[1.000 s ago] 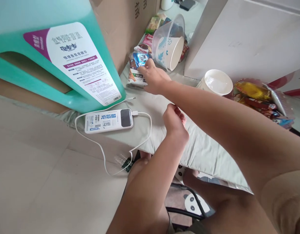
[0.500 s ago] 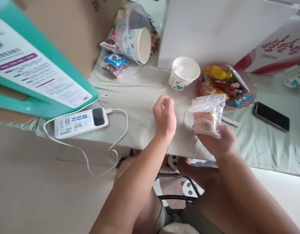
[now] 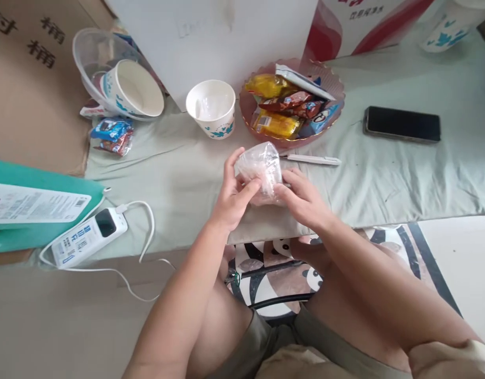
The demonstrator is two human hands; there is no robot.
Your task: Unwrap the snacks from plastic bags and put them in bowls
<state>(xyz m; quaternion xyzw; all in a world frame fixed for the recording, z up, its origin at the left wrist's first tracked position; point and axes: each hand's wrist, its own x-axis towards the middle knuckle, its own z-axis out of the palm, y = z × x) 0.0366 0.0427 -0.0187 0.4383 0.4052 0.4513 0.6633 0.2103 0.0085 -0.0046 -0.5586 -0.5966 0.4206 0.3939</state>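
A clear plastic snack packet (image 3: 260,167) is held between both my hands just above the near edge of the pale green cloth (image 3: 404,179). My left hand (image 3: 232,192) pinches its left side with thumb and fingers. My right hand (image 3: 301,197) grips its right side. Directly behind the packet sits a pink scalloped bowl (image 3: 333,84) full of wrapped snacks. A white paper cup (image 3: 211,108) with blue print stands upright to the bowl's left.
A white pen (image 3: 313,159) lies beside the packet. A black phone (image 3: 401,124) rests at the right. A clear bowl holding a tipped paper cup (image 3: 128,89) and loose snack packs (image 3: 110,136) lie at the left. A power bank (image 3: 88,238) with cable sits by a teal jug (image 3: 37,210).
My right hand picked a packet from the far left pile and brought it to the middle. My left hand opened from a fist and took hold of it. The view swung right.
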